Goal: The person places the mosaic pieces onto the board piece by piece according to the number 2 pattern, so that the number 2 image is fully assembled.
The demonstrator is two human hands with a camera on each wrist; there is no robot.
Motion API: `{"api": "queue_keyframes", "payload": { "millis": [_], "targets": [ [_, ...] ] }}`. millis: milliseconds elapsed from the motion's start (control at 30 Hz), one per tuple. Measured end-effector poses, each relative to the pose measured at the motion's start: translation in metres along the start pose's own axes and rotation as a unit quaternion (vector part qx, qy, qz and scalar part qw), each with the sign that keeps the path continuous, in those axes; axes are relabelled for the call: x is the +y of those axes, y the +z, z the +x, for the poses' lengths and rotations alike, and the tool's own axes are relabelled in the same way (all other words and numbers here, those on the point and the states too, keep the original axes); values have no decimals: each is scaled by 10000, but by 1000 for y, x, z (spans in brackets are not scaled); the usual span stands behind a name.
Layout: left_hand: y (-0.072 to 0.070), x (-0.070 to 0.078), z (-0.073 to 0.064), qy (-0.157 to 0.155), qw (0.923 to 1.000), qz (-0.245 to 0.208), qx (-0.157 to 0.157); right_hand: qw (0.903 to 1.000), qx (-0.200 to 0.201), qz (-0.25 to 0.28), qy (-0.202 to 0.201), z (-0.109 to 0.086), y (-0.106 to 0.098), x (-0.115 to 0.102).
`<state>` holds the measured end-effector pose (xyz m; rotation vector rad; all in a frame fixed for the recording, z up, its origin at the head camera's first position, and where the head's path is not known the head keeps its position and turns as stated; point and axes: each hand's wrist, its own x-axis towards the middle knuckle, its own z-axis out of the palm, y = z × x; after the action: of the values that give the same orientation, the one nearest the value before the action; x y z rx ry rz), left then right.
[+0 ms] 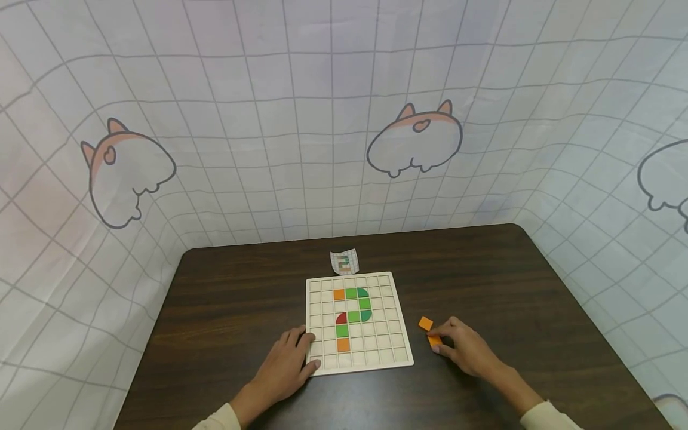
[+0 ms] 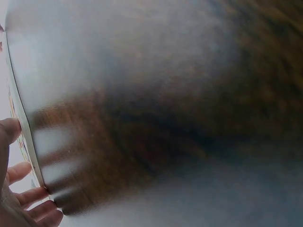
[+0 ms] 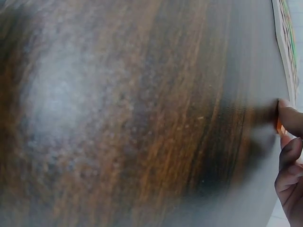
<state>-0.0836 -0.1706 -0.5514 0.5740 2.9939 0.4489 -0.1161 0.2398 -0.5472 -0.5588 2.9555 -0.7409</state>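
Left hand (image 1: 285, 365) steadies grid board (image 1: 400, 340); right hand (image 1: 466, 347) pinches orange tile (image 1: 434, 341).

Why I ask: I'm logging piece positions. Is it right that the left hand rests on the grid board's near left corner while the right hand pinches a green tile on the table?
Not quite: the tile the right hand pinches is orange, as the head view shows. The left hand does rest on the grid board at its near left corner.

Left wrist view: table (image 2: 165, 118) blurred; board (image 2: 21, 123) seen only as an edge sliver at frame left; left hand (image 2: 19, 203) cut off at the lower left corner.
Right wrist view: right hand (image 3: 289, 161) cut by right edge; orange tile (image 3: 279, 126) mostly hidden under fingertips.
Head view: card (image 1: 344, 261) print at the table's far edge too small to read.
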Motion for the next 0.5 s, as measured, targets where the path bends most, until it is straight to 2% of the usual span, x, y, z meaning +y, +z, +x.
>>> {"api": "queue_keyframes", "payload": {
  "millis": [300, 500],
  "targets": [
    [3, -2, 1, 21, 10000, 63, -6, 9998, 198, -32, 79, -3, 5, -1],
    [3, -2, 0, 20, 9999, 108, -36, 9997, 163, -96, 171, -3, 6, -3]
  ]
}}
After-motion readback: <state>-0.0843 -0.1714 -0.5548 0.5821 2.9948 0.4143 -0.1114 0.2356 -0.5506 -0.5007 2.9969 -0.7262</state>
